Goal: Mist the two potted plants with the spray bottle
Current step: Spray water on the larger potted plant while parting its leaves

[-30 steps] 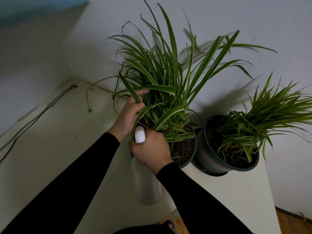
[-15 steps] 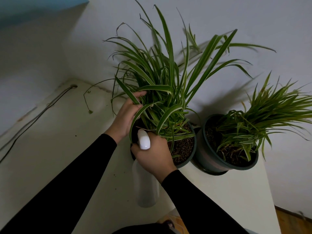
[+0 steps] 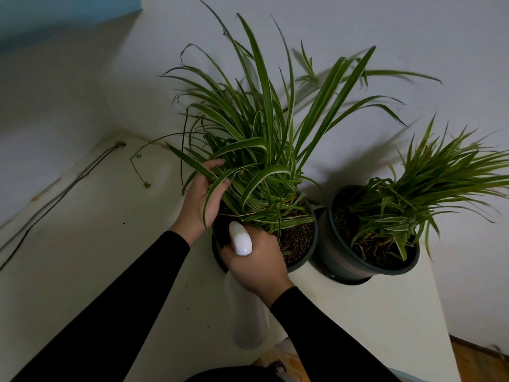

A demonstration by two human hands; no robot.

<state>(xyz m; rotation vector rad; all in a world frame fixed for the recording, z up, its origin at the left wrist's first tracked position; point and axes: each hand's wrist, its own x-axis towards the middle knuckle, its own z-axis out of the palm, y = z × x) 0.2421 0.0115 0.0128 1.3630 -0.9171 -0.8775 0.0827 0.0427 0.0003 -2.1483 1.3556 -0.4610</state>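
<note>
Two potted plants stand on a white table point(image 3: 82, 257) against the wall. The larger plant point(image 3: 264, 150), with long striped leaves, grows from a dark pot point(image 3: 303, 260) in the middle. The smaller plant point(image 3: 429, 194) sits in a second pot point(image 3: 347, 266) to its right. My right hand point(image 3: 256, 266) grips a clear spray bottle point(image 3: 248, 318) by its white head point(image 3: 241, 239), which points at the base of the larger plant. My left hand point(image 3: 203, 197) holds that plant's left leaves, pushing them aside.
A dark cable point(image 3: 55, 194) runs along the table's left side to a hole near the corner. A thin trailing stem point(image 3: 137, 172) hangs over the table left of the larger plant. The table's right edge drops to a wooden floor point(image 3: 479, 362).
The spray bottle and my right hand have shifted slightly right and nearer the pot rim. My left hand has slid lower along the leaves.
</note>
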